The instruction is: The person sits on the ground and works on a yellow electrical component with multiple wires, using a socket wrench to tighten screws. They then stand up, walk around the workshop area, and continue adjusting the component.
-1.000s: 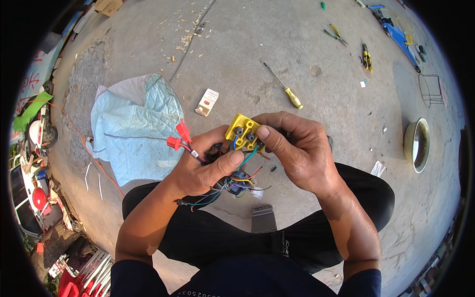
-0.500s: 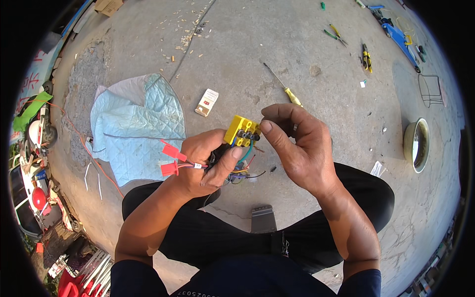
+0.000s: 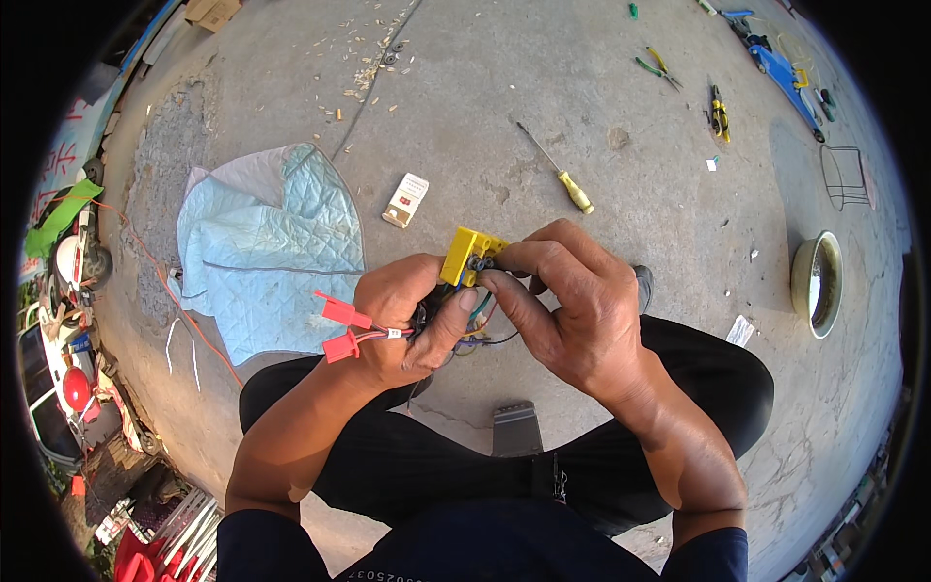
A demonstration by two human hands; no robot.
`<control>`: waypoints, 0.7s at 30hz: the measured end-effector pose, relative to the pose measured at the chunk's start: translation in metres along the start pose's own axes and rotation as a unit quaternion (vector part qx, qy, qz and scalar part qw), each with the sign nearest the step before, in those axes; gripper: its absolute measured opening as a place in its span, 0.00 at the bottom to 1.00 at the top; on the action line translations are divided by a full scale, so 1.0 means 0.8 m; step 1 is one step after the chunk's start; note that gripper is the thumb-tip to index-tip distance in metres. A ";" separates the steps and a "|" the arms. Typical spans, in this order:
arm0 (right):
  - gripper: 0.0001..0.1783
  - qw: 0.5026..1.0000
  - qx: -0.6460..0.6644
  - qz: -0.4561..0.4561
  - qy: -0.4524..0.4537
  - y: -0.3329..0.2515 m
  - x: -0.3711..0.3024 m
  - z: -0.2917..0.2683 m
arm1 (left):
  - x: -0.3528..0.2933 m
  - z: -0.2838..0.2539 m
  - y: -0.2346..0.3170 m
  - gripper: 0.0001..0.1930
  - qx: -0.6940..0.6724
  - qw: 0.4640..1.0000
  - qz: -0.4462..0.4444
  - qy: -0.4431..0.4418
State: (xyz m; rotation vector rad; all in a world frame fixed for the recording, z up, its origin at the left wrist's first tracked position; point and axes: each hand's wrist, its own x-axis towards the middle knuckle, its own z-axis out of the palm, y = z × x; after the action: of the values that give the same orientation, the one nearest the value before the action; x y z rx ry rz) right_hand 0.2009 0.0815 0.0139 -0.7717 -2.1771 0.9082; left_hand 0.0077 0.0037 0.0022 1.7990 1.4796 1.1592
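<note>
My left hand (image 3: pixel 400 320) is closed around a bundle of wires and holds up a yellow terminal block (image 3: pixel 465 256) with dark round screws on its face. Two red plug connectors (image 3: pixel 341 310) stick out on wires at the left of that hand. From under the block runs a green wire (image 3: pixel 479 307), with several thinner coloured wires hanging between my hands. Thumb and forefinger of my right hand (image 3: pixel 580 320) pinch at the block's right side, by the dark screws. The fingers partly hide what they grip there.
A yellow-handled screwdriver (image 3: pixel 574 192) lies ahead on the concrete. Farther right are pliers (image 3: pixel 719 116), green-and-yellow cutters (image 3: pixel 662 68) and a blue floor jack (image 3: pixel 784 81). A metal bowl (image 3: pixel 803 285) stands at right. At left lie a small white box (image 3: pixel 405 200) and a light-blue quilted cloth (image 3: pixel 272 262).
My right hand has moved left and down, its thumb and forefinger closing onto the terminal block's screw side. The left hand stays nearly in place; the red connectors have shifted slightly.
</note>
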 end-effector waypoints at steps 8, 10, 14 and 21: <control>0.09 0.999 0.004 -0.018 0.026 0.000 -0.001 0.006 | 0.000 -0.001 0.001 0.10 0.018 1.000 -0.006 -0.011; 0.09 1.000 0.006 -0.016 0.026 0.000 -0.001 0.006 | -0.001 -0.001 -0.001 0.11 0.024 1.000 -0.007 -0.015; 0.09 1.000 0.013 -0.003 0.020 0.000 -0.001 0.006 | -0.002 0.000 -0.003 0.12 0.026 1.000 -0.009 -0.014; 0.10 1.000 0.004 0.001 0.030 -0.002 -0.001 0.005 | -0.002 0.002 -0.001 0.12 0.010 1.000 -0.011 -0.014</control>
State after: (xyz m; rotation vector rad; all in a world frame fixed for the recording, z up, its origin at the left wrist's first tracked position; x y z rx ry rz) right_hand 0.1982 0.0786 0.0126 -0.7873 -2.1206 0.8822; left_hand 0.0084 0.0028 0.0006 1.8003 1.4970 1.1078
